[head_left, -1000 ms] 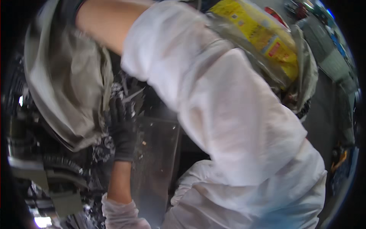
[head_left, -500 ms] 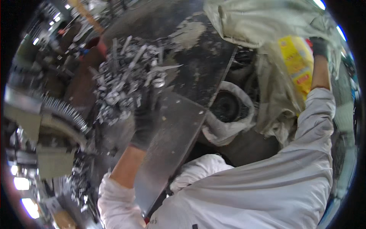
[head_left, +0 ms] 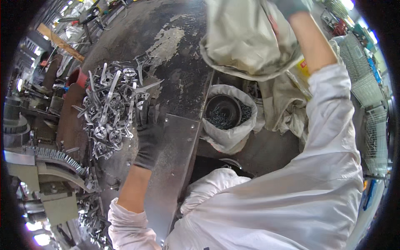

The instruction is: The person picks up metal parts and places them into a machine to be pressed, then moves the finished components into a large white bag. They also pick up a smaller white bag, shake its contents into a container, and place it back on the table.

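Note:
A heap of silver metal parts, with long thin arms and round ends, lies on the dark metal bench. My left hand, in a dark grey glove, rests at the heap's right edge, fingers stretched forward and apart from any clear grip. At the top, my right hand, also gloved, holds up a whitish sack by its upper part; the fingers are partly cut off by the frame. The sack's rounded lower end hangs over the bench's right edge.
Beside the bench stands an open white bag with small dark screw-like pieces inside. Crumpled pale sacking lies to its right. Wire baskets line the far right. A machine with a coil spring is at left.
My right hand has moved left and up, bringing the sack over the bench's edge. The view has shifted; my left hand stays beside the heap.

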### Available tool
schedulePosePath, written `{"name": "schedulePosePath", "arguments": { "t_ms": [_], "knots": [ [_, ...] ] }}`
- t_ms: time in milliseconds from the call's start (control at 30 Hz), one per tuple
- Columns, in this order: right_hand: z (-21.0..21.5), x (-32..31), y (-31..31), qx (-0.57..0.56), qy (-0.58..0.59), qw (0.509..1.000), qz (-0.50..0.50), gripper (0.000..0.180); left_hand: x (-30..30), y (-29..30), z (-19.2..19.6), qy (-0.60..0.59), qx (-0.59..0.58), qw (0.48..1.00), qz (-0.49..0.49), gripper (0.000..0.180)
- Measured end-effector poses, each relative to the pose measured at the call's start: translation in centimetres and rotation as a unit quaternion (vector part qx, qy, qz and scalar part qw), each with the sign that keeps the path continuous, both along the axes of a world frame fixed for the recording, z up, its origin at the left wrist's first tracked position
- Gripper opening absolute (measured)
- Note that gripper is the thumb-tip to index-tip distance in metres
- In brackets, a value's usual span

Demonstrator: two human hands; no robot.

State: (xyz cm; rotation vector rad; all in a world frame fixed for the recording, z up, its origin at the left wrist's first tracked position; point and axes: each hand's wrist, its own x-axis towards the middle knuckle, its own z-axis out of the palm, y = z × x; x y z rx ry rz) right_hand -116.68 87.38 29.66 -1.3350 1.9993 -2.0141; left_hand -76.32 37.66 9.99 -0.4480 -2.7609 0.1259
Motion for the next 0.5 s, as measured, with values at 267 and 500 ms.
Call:
{"name": "schedulePosePath", "arguments": {
  "t_ms": [267, 500],
  "knots": [
    [5.5, 4.0, -22.3, -0.032, 0.006, 0.996, 0.082, 0.032, 3.3, -1.4, -0.7, -0.006, 0.016, 0.999, 0.038, 0.069],
    [9.7, 9.8, -34.8, -0.039, 0.013, 0.987, 0.153, 0.035, 5.3, -3.0, -0.4, -0.029, -0.008, 0.996, 0.082, 0.074]
  ]
}}
